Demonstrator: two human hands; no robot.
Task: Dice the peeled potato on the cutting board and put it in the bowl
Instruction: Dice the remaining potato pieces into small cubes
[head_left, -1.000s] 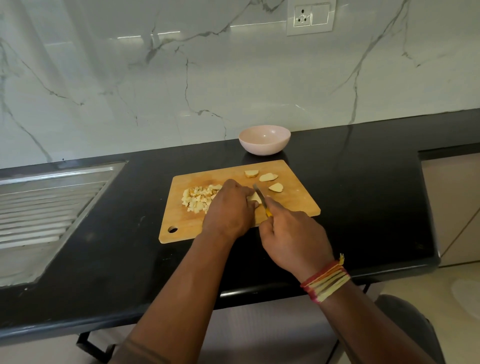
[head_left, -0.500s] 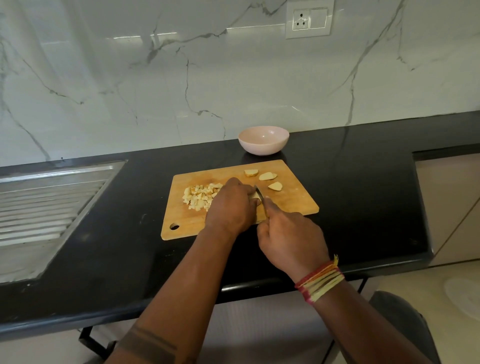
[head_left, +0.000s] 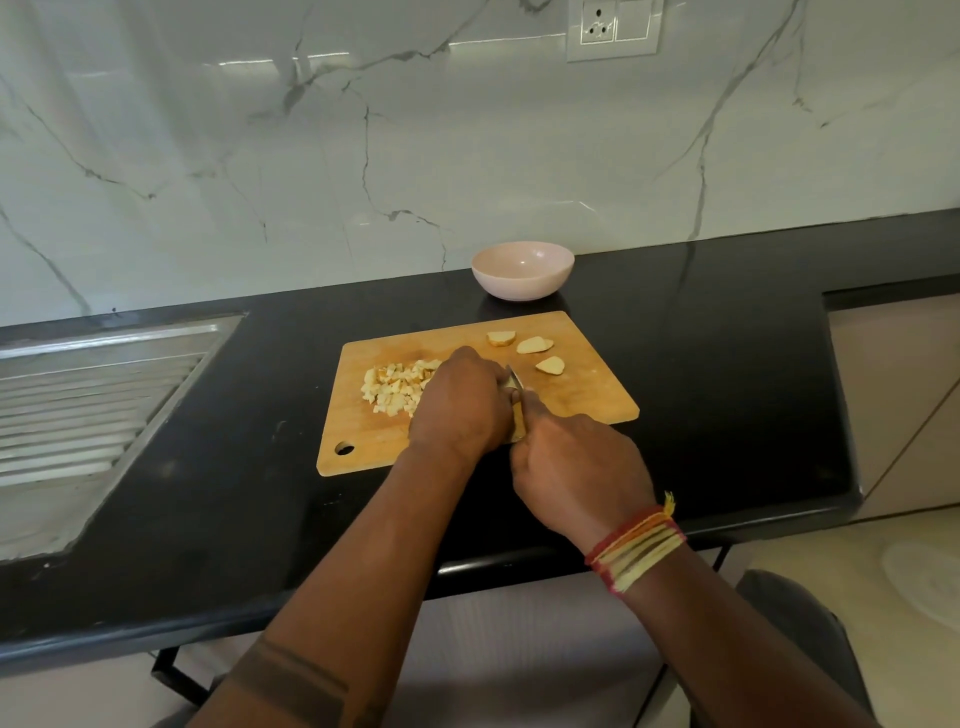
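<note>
- Gripping the knife (head_left: 515, 401), the right hand (head_left: 576, 473) is curling at frame centre.
- Left hand (head_left: 462, 408) is curling over a hidden potato piece; grip unclear.
- Diced potato (head_left: 395, 387) and three slices (head_left: 534, 345) are lying on the cutting board (head_left: 363, 441).
- Bowl (head_left: 522, 270) is sitting on the surface (head_left: 727, 364) just beyond.

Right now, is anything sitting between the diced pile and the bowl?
Nothing visible blocks it. Between the diced pile and the bowl lie only bare cutting board and counter; three potato slices lie right of that line.
</note>
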